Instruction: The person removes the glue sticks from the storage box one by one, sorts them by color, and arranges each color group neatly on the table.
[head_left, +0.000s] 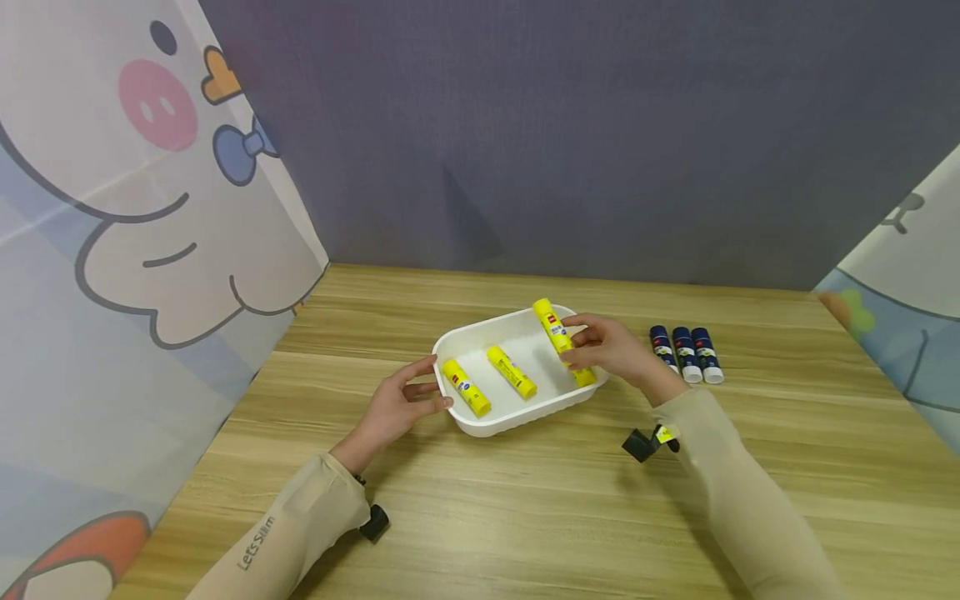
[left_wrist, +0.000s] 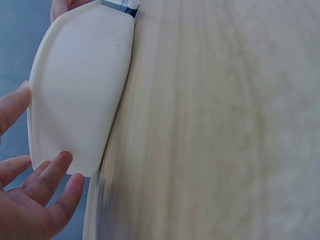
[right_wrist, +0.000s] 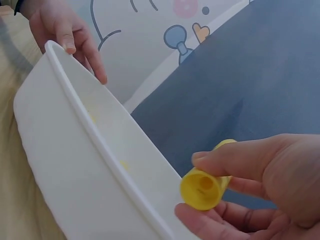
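A white plastic tray (head_left: pixel 540 367) sits on the table with two yellow glue sticks lying inside: one (head_left: pixel 467 388) by the left end, another (head_left: pixel 512 372) in the middle. My right hand (head_left: pixel 609 348) holds a third yellow glue stick (head_left: pixel 553 322) at the tray's right end, tilted. The right wrist view shows the hollow end of this glue stick (right_wrist: pixel 188 189) between thumb and fingers. At the tray's left end, my left hand (head_left: pixel 397 404) touches the rim and outer wall, fingers spread and mostly straight. The left wrist view shows the tray's outer wall (left_wrist: pixel 85 85), not its contents.
Three dark blue glue sticks with white ends (head_left: pixel 686 354) lie side by side to the right of the tray. The wooden table (head_left: pixel 480 517) meets a dark grey panel (head_left: pixel 570 142) behind, and cartoon-printed panels (head_left: pixel 142 250) stand at the sides.
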